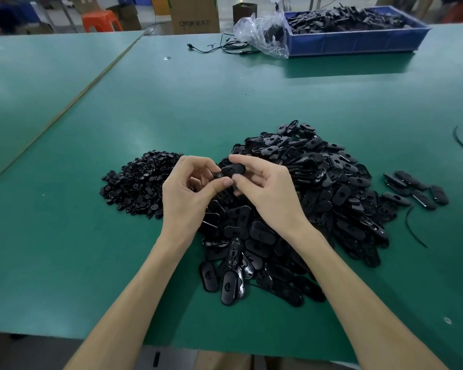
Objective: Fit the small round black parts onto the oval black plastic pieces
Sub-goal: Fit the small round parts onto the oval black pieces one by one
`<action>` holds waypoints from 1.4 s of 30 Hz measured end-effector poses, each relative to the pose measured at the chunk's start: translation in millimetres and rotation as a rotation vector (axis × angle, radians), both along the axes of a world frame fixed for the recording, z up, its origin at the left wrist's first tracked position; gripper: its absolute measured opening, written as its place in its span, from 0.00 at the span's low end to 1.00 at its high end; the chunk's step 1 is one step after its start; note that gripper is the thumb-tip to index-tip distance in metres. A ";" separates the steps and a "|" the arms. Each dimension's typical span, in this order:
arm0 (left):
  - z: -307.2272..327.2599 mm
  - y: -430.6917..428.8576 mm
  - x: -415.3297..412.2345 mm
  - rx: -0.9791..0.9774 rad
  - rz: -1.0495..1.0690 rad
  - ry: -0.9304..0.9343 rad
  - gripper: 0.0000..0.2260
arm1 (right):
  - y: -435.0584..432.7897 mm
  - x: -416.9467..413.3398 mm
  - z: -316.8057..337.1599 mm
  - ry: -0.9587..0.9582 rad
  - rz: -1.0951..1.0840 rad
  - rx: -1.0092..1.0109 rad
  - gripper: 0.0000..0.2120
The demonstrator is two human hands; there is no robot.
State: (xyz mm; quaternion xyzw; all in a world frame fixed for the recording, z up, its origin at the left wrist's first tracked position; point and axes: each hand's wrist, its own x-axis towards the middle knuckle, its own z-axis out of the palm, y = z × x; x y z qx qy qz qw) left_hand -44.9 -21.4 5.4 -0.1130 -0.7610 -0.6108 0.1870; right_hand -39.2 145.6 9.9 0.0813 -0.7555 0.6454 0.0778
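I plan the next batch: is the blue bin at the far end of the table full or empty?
Full: the blue bin holds dark parts heaped above its rim.

the counter (187,108) lies open on its left and across the wide band before the blue crate (358,42), plastic bag (262,36) and cables (203,50) at the far edge. in the middle the pile of round parts (137,182) and the larger heap of oval pieces (326,188) nearly meet; black strips (410,231) lie further right.
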 end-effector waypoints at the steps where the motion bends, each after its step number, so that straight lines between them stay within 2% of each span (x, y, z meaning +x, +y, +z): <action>1: 1.0 -0.1 0.2 0.001 0.004 0.004 0.12 | 0.0 -0.2 -0.4 -0.005 0.008 -0.014 0.17; 12: 0.5 0.6 -1.3 -0.055 0.033 0.025 0.13 | -3.4 1.1 1.1 -0.055 0.101 -0.104 0.17; 19: 1.0 -1.4 -1.5 -0.077 0.025 0.010 0.12 | -4.0 1.2 4.2 -0.064 0.096 -0.082 0.17; 25: 1.1 -0.5 -0.6 -0.102 -0.015 0.011 0.12 | -2.0 1.9 6.4 -0.083 0.116 -0.170 0.09; 32: 1.4 1.4 2.5 -0.140 -0.094 -0.017 0.14 | 6.5 1.9 6.5 -0.219 0.191 -0.271 0.07; 42: 7.3 4.5 5.9 -0.003 -0.219 -0.190 0.09 | 8.8 -1.0 4.8 -0.311 0.196 -0.389 0.08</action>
